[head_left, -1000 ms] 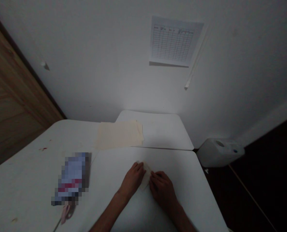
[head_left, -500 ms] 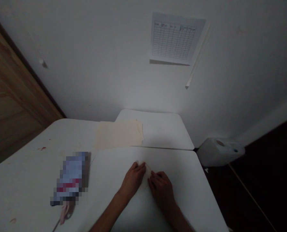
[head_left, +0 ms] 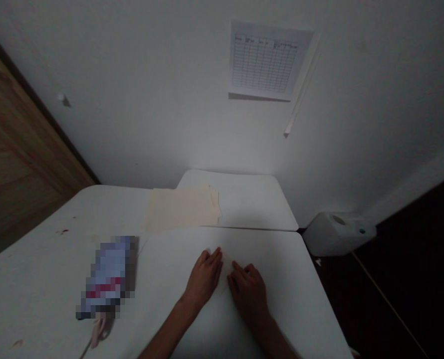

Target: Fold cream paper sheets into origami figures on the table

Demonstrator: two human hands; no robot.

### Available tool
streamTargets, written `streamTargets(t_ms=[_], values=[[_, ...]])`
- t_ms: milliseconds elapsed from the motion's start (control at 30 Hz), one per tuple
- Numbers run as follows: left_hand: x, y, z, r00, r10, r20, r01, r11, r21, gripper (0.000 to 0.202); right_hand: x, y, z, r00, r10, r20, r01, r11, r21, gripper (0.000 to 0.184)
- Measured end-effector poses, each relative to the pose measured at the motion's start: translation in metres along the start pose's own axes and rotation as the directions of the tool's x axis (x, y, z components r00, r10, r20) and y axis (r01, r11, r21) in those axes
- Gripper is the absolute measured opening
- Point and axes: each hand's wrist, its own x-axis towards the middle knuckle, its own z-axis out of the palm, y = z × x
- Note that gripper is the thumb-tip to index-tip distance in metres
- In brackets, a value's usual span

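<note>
A small, thin, pale sheet point(head_left: 226, 258), paper-like and barely distinct from the white table, lies between my hands. My left hand point(head_left: 204, 275) grips its left side, fingers close together and pressed down to the tabletop. On the right side, my right hand point(head_left: 249, 287) holds the sheet down with bent fingers. Only a narrow strip shows between the fingertips; the rest is covered or too faint to make out. Farther back and left lies a larger cream sheet point(head_left: 180, 207), flat, with an uneven right edge.
A blurred-out blue and red item point(head_left: 108, 271) lies on the white table point(head_left: 162, 309) at left, a pinkish strap point(head_left: 98, 329) below it. A seam crosses the tabletop behind my hands. Beyond the right edge stands a white plastic container point(head_left: 334, 234). A printed chart point(head_left: 265, 62) hangs on the wall.
My left fingers have straightened and shifted slightly left, and the pale sheet between the hands now looks flatter. My right hand has hardly moved. The view has shifted slightly.
</note>
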Motion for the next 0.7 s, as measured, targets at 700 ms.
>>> streamTargets(t_ms=[700], values=[[-0.007,-0.009,-0.011,0.984,-0.16,-0.075,0.135,0.956,-0.259,0.018,0.037,0.006,-0.015,0.895,0.284,0.344,-0.358,0.918,0.172,0.049]])
